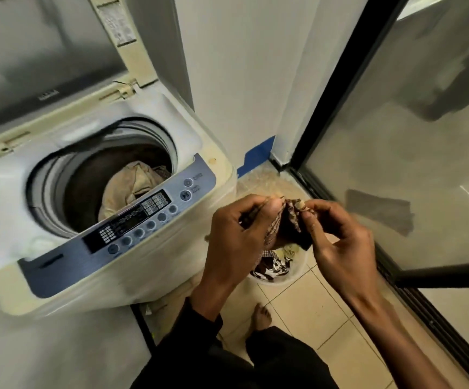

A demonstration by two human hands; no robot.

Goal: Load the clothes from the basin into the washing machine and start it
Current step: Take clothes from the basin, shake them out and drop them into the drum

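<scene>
Currently both hands, left hand (pixel 236 234) and right hand (pixel 337 240), are pinching a patterned garment (pixel 286 223) above the basin (pixel 292 273). Probably soft, light; bunching it is helping.

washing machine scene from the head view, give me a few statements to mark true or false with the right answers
1. The lid of the white top-loading washing machine is closed. False: it stands open.
2. A beige crumpled cloth lies inside the drum. True.
3. Both the left hand and the right hand hold the small brown patterned garment. True.
4. The round white plastic basin sits on top of the machine. False: it stands on the tiled floor beside it.
5. The basin holds no clothes. False: patterned clothes lie in it.
</scene>
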